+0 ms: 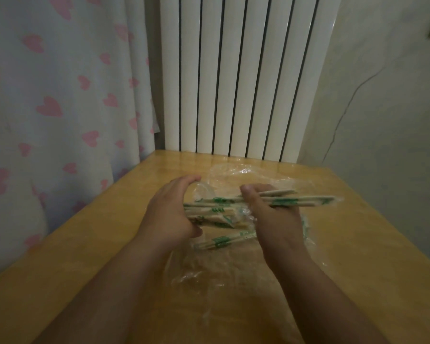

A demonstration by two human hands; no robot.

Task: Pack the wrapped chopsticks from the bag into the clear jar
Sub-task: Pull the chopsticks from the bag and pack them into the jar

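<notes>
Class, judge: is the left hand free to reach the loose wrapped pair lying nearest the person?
Probably yes: the left hand is open and the loose pair lies beside its thumb, nothing solid between them.

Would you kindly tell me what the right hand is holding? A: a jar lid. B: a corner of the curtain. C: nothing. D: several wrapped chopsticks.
D: the right hand has its fingers and thumb curled round several wrapped chopsticks, whose ends stick out to the right of its grip.
</notes>
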